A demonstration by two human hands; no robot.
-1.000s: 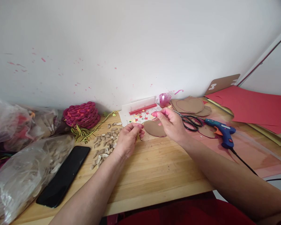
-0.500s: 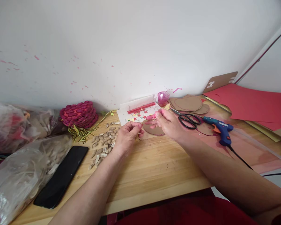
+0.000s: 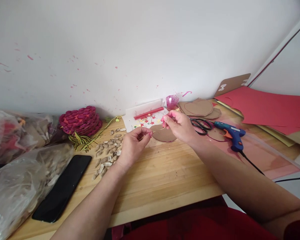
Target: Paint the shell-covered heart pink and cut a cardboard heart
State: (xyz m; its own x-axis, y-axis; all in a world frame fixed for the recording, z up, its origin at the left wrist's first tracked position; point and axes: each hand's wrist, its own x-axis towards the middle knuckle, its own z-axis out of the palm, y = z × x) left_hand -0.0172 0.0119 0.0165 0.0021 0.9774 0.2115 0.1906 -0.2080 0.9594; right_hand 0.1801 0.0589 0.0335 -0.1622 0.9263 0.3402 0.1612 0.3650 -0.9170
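Observation:
A thin yellowish string (image 3: 158,130) runs between my two hands, above the table. My left hand (image 3: 137,142) pinches one part of it between thumb and fingertips. With thumb and finger closed, my right hand (image 3: 178,124) grips the other part, a little higher and to the right. Under and behind them lies a flat brown cardboard piece (image 3: 165,135) with a rounded edge, partly covered by the right hand. White paper (image 3: 130,120) with small coloured stars and a red strip (image 3: 148,113) lies just beyond the hands.
Peanut shells (image 3: 107,150), a black phone (image 3: 62,188) and plastic bags (image 3: 22,186) lie left, near a stack of pink-red discs (image 3: 80,120) with green strings. To the right are black-handled scissors (image 3: 202,126), a blue glue gun (image 3: 236,136), cardboard shapes (image 3: 200,108) and red sheets (image 3: 275,108).
My hands have drawn slightly apart, the right one rising a little, and more of the string shows between them. The whole view has shifted slightly.

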